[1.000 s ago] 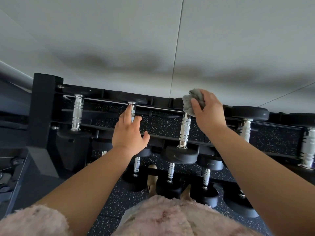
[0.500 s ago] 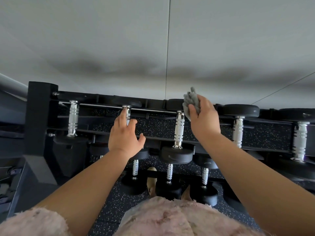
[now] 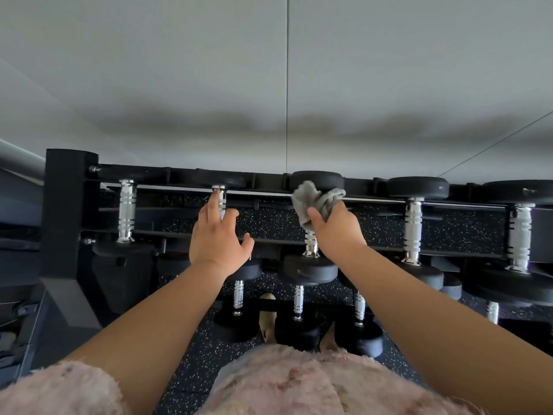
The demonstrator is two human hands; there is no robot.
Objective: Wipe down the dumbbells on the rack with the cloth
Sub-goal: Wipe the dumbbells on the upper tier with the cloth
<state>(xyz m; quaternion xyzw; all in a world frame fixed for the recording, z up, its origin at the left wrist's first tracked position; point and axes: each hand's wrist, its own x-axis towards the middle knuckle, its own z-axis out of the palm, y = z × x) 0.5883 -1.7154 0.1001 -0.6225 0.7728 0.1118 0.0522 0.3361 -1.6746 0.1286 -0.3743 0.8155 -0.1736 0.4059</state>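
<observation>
Cloth (image 3: 317,202) sits bunched on the middle dumbbell (image 3: 309,269), the right hand (image 3: 338,232) pinching it in its grip. The left hand (image 3: 218,238), grip spread, touches the neighbouring dumbbell (image 3: 220,196) leftward. Most of the rack (image 3: 70,205) probably awaits wiping.

I see the black rack (image 3: 70,211) carrying chrome-handled dumbbells (image 3: 413,232) along its upper tier and smaller dumbbells (image 3: 238,298) on the tier below, above speckled floor (image 3: 191,369).

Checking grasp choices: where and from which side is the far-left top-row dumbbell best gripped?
Its ribbed chrome handle, from above on the person's side: it lies bare between the rack rails, while the black heads look too wide for fingers.
</observation>
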